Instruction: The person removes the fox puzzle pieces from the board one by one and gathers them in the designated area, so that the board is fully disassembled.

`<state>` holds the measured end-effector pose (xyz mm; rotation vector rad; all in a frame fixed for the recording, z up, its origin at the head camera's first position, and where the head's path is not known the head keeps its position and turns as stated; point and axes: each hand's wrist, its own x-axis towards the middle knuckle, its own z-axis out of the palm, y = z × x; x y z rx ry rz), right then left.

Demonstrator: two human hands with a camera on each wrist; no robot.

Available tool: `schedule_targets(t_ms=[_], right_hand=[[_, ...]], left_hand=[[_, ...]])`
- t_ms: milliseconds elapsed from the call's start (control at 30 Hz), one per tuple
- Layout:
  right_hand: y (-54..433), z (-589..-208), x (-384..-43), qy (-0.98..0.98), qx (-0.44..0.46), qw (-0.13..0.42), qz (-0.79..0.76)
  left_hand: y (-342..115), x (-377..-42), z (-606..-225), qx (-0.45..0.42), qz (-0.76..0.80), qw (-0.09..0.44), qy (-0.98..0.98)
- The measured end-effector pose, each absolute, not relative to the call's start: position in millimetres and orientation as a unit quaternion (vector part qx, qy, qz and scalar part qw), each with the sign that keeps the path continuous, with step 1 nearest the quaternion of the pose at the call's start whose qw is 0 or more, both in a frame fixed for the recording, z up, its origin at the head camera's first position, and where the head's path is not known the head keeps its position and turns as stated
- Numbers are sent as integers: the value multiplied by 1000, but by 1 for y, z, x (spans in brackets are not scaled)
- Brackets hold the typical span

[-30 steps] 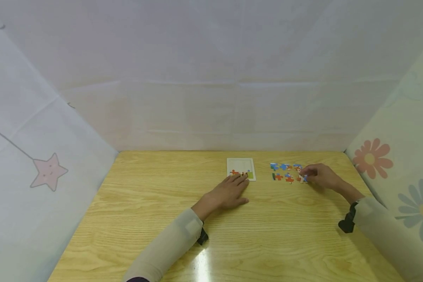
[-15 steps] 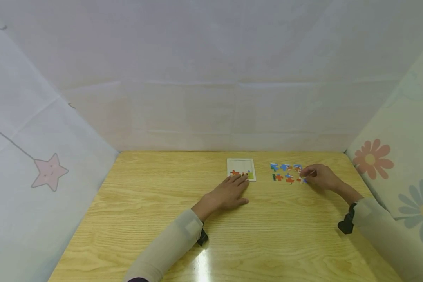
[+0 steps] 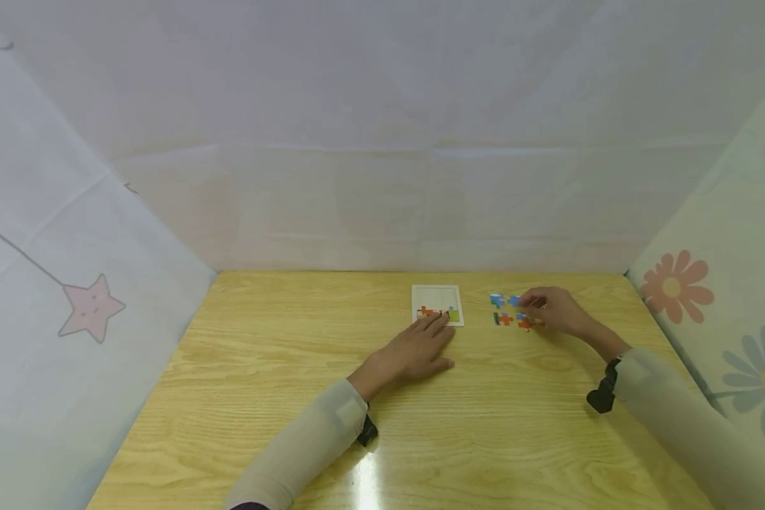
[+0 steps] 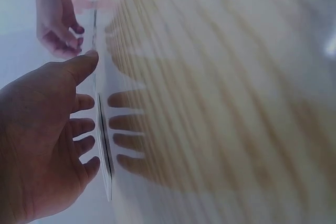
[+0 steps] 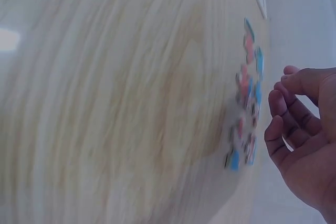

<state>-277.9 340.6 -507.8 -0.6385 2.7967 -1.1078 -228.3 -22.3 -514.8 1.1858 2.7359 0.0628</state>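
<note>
My left hand (image 3: 416,348) lies with outstretched fingers across the near edge of a white puzzle tray (image 3: 436,292). Orange and green puzzle pieces line the tray's near side, partly covered by my fingertips. From the left wrist view, the straight fingers of my left hand (image 4: 50,140) sit right at the tray's edge. My right hand (image 3: 554,310) hovers over loose jigsaw pieces (image 3: 504,320), thumb and fingers loosely bent. In the right wrist view nothing shows in my right hand (image 5: 304,124), and the blue-and-red pieces (image 5: 244,82) lie beside it. It hides the rightmost pieces from the head view.
The light wood table (image 3: 280,368) ends at a pale cloth wall (image 3: 331,205) behind the tray. Side cloths carry a pink star (image 3: 92,308) and a red flower (image 3: 676,286). The loose pieces sit in two rows right of the tray.
My right hand has moved left, from the rightmost pieces to over the middle ones. The left hand stays on the tray's near edge.
</note>
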Motion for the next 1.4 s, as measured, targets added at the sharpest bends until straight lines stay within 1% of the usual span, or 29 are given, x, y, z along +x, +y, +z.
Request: schedule_targets(t_ms=[367,667,900,1000,1167,1400], right_hand=[[293,-503,-294,894,-238,54,-376],[260,-502,-310,885,-254,92,-379],[240,-500,-319,873,-236,143,-402],[233,-500,-324,873,-248,149,-392],[222,-502,-335,871,-282,140,-377],[208,-503,-345,843,-325,161,-397]], left_hand=[[-12,-219,-515,390,23,98,915],[-8,-218,-519,383,21,96,919],[-8,-215,-517,383,20,102,918],[-8,-214,-517,382,17,105,918],[-8,-214,-515,384,7,99,918],[-7,-215,-512,384,13,105,917]])
